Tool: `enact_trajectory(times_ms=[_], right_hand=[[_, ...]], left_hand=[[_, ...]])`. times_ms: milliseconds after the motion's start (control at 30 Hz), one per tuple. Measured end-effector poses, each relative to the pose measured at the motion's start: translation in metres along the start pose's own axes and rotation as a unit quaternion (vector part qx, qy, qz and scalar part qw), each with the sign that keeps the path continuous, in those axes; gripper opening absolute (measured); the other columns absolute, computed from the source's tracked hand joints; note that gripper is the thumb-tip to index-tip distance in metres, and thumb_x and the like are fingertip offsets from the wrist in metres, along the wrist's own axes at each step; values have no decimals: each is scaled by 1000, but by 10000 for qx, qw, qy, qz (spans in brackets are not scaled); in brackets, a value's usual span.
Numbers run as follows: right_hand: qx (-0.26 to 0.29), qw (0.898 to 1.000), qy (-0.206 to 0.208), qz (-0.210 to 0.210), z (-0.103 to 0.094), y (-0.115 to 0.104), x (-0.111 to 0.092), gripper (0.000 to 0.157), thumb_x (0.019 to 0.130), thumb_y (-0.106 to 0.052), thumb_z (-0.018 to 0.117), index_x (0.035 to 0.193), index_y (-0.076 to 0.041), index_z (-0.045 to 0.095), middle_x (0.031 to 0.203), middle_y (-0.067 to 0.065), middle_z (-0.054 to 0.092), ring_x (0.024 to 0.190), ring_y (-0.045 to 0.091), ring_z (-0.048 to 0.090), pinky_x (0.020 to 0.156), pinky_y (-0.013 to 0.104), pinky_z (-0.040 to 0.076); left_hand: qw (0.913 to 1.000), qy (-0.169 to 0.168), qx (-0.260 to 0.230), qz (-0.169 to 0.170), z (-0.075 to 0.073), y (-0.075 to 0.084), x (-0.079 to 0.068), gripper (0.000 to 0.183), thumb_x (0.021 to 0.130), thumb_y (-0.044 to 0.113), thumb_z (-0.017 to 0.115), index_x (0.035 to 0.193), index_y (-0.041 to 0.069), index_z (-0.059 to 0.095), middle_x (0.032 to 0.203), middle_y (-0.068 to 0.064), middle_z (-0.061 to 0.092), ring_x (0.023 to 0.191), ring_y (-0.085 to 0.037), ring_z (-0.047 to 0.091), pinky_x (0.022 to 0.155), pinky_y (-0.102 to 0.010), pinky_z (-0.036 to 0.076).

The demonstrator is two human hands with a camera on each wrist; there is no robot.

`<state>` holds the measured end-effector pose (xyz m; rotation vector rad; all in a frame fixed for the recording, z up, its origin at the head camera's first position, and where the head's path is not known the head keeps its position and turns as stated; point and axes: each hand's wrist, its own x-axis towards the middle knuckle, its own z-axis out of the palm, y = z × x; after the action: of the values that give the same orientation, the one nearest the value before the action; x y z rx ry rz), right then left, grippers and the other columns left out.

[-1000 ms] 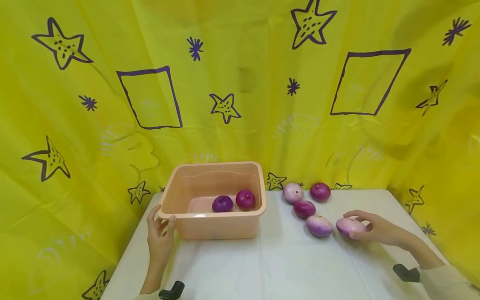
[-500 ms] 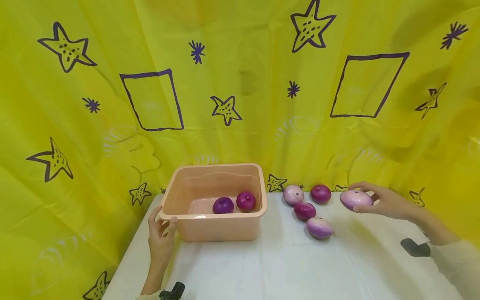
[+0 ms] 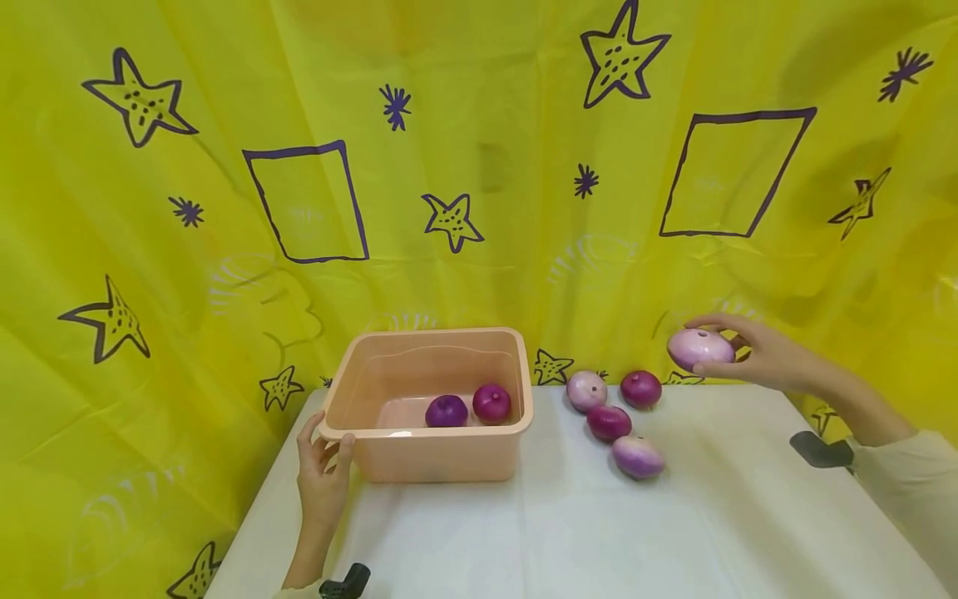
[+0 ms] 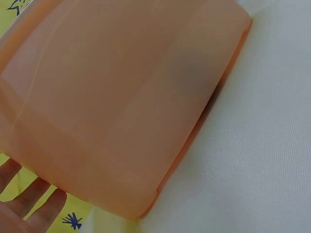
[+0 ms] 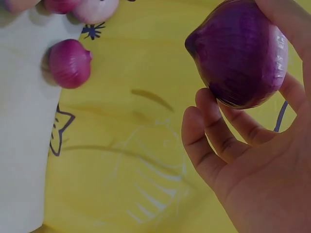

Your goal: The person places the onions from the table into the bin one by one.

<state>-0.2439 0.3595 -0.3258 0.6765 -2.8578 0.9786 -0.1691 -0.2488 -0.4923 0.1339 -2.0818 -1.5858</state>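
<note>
Over the right side of the white table (image 3: 584,532), a person's right hand (image 3: 771,353) holds a pale purple onion (image 3: 699,349) up in the air, pinched between the thumb and fingers. On the other side, the left hand (image 3: 322,474) grips the near left corner of the peach bin (image 3: 434,459), where a dark purple onion (image 3: 446,411) and a pinker onion (image 3: 491,403) sit close together toward the right end. Between the bin and the right hand, four more onions (image 3: 609,423) rest on the table in a loose bunch.
</note>
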Motion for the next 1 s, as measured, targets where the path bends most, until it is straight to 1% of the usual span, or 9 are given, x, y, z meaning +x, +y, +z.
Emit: enact_trajectory(times_ms=[100, 233, 367, 500, 600, 800, 900, 1000], right_hand=[[-48, 10000, 4, 20, 1, -6, 5, 62, 88, -20, 83, 142, -13, 53, 124, 11, 57, 92, 21, 61, 67, 29, 57], [-96, 9999, -13, 27, 4, -15, 14, 63, 89, -26, 82, 144, -14, 53, 129, 12, 54, 99, 30, 59, 69, 29, 58], [-59, 9999, 31, -116, 8, -26, 27, 64, 88, -26, 83, 144, -14, 53, 130, 12, 55, 101, 31, 57, 70, 28, 57], [-32, 9990, 73, -438, 16, -39, 42, 64, 88, -24, 83, 143, -12, 54, 128, 10, 58, 99, 29, 57, 71, 28, 57], [-37, 9982, -9, -601, 24, -49, 56, 63, 89, -27, 82, 143, -12, 53, 131, 10, 57, 101, 30, 58, 74, 30, 57], [112, 9969, -156, -758, 44, -69, 90, 64, 88, -32, 82, 143, -14, 54, 138, 11, 55, 109, 34, 58, 80, 37, 57], [226, 9956, -228, -886, 54, -79, 106, 64, 88, -32, 83, 143, -15, 55, 139, 11, 55, 111, 35, 59, 83, 40, 56], [351, 9929, -339, -1086, 64, -92, 121, 63, 88, -31, 83, 143, -14, 56, 140, 11, 56, 114, 34, 58, 89, 46, 56]], left_hand=[[10000, 2, 24, -11, 0, -1, 0, 61, 104, 21, 61, 157, 22, 31, 156, -15, 46, 113, -19, 57, 84, -8, 49], [10000, 4, -3, 4, 1, -1, 1, 61, 104, 20, 62, 157, 22, 31, 156, -14, 47, 113, -19, 57, 84, -8, 50], [10000, 6, -12, 37, 1, -2, 1, 61, 104, 19, 62, 157, 20, 31, 156, -15, 46, 113, -17, 57, 84, -8, 49], [10000, -1, -11, 22, 1, -2, 1, 61, 104, 20, 61, 157, 20, 31, 156, -16, 45, 113, -16, 56, 84, -7, 49], [10000, 7, 2, 7, 0, -2, 1, 61, 104, 21, 61, 157, 22, 31, 155, -16, 47, 112, -15, 56, 84, -8, 49], [10000, 33, -19, 7, 0, 0, 1, 62, 104, 19, 62, 158, 23, 31, 154, -17, 48, 110, -12, 56, 84, -8, 49], [10000, 13, -44, -5, -1, -1, 1, 63, 104, 18, 62, 158, 22, 30, 154, -17, 48, 110, -10, 56, 84, -8, 49], [10000, 0, -74, 9, -1, 0, 0, 63, 104, 17, 62, 158, 21, 30, 155, -17, 48, 110, -8, 57, 84, -8, 49]])
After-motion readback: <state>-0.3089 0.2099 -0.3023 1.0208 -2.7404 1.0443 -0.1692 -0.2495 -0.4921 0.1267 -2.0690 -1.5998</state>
